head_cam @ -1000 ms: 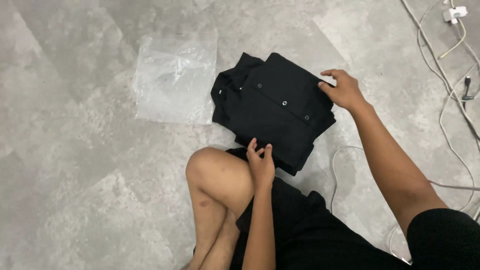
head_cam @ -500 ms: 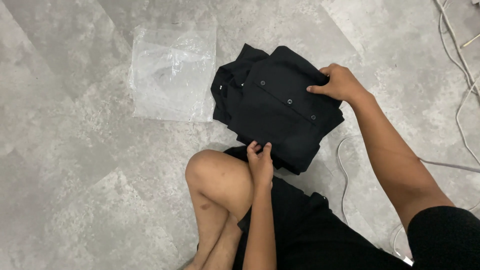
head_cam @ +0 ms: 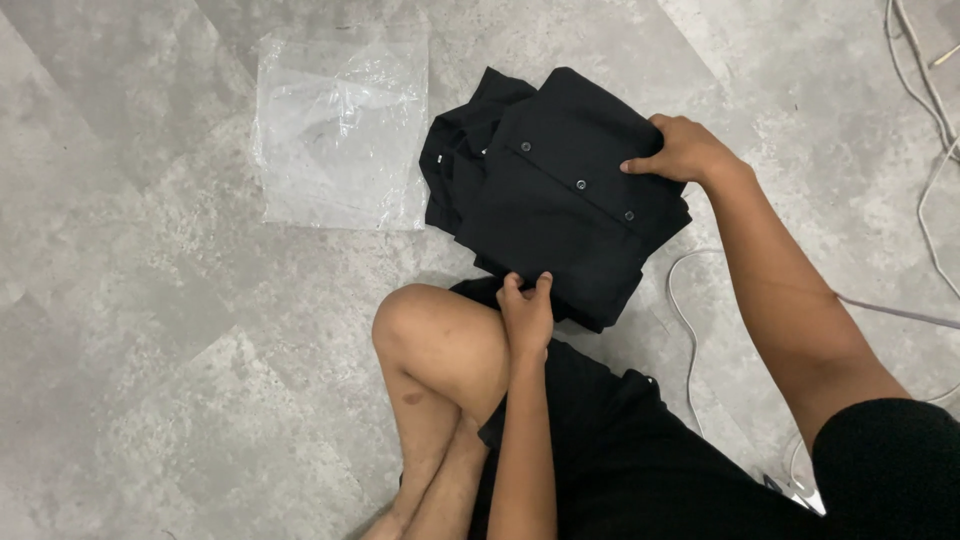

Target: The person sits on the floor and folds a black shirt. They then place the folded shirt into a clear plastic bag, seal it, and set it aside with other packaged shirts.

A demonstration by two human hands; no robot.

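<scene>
A folded black button-up shirt (head_cam: 550, 190) lies on the grey floor in front of my bent knee (head_cam: 425, 330). My left hand (head_cam: 525, 308) pinches the shirt's near edge between fingers and thumb. My right hand (head_cam: 680, 152) grips the shirt's far right edge, fingers curled over the fabric near the row of buttons. The collar end points up and to the left.
A clear plastic bag (head_cam: 340, 130) lies flat on the floor just left of the shirt. White cables (head_cam: 925, 110) run along the right side, and one cable (head_cam: 685, 330) loops under my right forearm. Grey marbled floor (head_cam: 150, 380) extends left.
My right hand slid from the shirt's outer right corner inward onto the fabric by the buttons and closed on it. The left hand stayed at the near edge. The view shifted slightly.
</scene>
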